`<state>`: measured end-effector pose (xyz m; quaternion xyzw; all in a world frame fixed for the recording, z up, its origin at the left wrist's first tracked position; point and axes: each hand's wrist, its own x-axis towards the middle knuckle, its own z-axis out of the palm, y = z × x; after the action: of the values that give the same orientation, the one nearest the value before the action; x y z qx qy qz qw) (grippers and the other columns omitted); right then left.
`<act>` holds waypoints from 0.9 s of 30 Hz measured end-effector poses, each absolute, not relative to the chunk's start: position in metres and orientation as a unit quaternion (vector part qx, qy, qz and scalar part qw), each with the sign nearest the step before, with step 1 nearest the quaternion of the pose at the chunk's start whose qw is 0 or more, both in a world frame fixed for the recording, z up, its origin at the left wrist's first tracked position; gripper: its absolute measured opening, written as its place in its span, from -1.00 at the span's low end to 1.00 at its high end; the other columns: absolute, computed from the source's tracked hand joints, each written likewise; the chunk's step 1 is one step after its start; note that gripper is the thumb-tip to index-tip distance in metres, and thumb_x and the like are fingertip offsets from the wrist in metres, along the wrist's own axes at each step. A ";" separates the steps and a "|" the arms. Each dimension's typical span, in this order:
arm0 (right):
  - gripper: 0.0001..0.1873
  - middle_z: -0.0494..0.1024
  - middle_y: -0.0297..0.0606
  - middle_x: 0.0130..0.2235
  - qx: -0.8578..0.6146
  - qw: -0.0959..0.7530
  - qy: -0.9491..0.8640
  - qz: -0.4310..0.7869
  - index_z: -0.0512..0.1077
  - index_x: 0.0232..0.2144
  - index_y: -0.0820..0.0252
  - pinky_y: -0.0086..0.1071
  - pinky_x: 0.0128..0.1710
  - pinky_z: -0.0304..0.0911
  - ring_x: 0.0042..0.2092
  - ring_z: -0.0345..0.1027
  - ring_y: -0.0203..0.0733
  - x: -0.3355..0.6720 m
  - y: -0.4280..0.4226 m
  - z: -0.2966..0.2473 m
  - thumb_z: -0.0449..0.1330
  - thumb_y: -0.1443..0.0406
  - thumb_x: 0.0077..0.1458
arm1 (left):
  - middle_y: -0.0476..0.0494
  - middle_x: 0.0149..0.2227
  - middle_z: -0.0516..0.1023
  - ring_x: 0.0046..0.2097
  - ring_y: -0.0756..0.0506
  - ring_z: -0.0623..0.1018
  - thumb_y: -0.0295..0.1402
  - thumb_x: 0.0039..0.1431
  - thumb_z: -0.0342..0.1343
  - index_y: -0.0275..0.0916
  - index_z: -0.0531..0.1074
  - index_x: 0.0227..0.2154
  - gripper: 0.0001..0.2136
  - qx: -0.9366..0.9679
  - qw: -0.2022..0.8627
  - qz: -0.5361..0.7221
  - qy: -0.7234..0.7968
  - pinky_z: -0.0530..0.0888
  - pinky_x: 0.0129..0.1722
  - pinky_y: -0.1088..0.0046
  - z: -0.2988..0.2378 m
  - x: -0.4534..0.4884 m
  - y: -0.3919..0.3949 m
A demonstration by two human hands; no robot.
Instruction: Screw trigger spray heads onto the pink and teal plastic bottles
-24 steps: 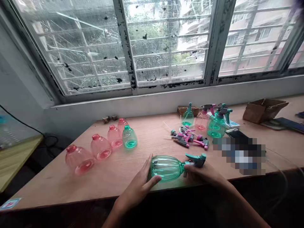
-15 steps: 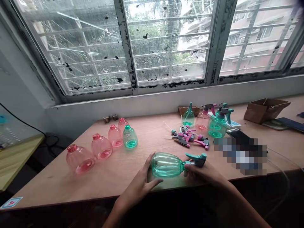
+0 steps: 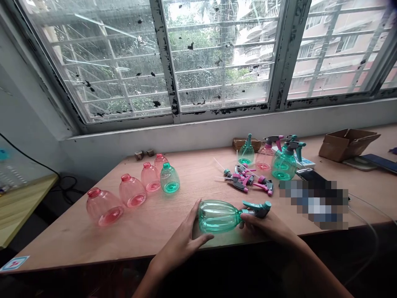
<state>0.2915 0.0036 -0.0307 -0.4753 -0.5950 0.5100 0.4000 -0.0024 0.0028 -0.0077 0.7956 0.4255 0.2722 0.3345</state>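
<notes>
A green spray bottle (image 3: 218, 216) lies sideways in front of me, its base to the left and its teal and black trigger head (image 3: 260, 208) to the right. My left hand (image 3: 189, 238) is curved round the base end, thumb underneath and fingers behind. At the neck, my right hand (image 3: 263, 223) is closed on the collar below the trigger head. Several loose trigger heads (image 3: 243, 179), pink and black with thin tubes, lie in a pile beyond the bottle.
Left on the table stand several open pink bottles (image 3: 133, 192) and one open green bottle (image 3: 170, 180). Bottles with heads fitted, green (image 3: 283, 165) and pink (image 3: 264, 157), stand back right. Further right are a cardboard box (image 3: 345, 145) and a dark phone (image 3: 314, 178). Windows run behind.
</notes>
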 end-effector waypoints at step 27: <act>-0.60 0.59 -0.35 -0.47 -0.437 0.420 -0.579 0.546 0.51 -0.26 0.17 -0.41 -0.45 0.23 -0.47 0.33 -0.24 0.287 0.000 -0.026 0.34 -0.02 0.06 | -0.20 0.48 -0.15 0.46 -0.28 -0.05 -0.05 0.41 -0.01 -0.17 -0.28 0.44 -0.25 0.799 0.358 0.241 0.419 -0.04 0.43 0.08 -0.001 -0.001 -0.001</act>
<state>0.2871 0.0003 -0.0255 -0.4366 -0.5792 0.5458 0.4195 -0.0014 -0.0006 -0.0012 0.7986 0.4195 0.2406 0.3584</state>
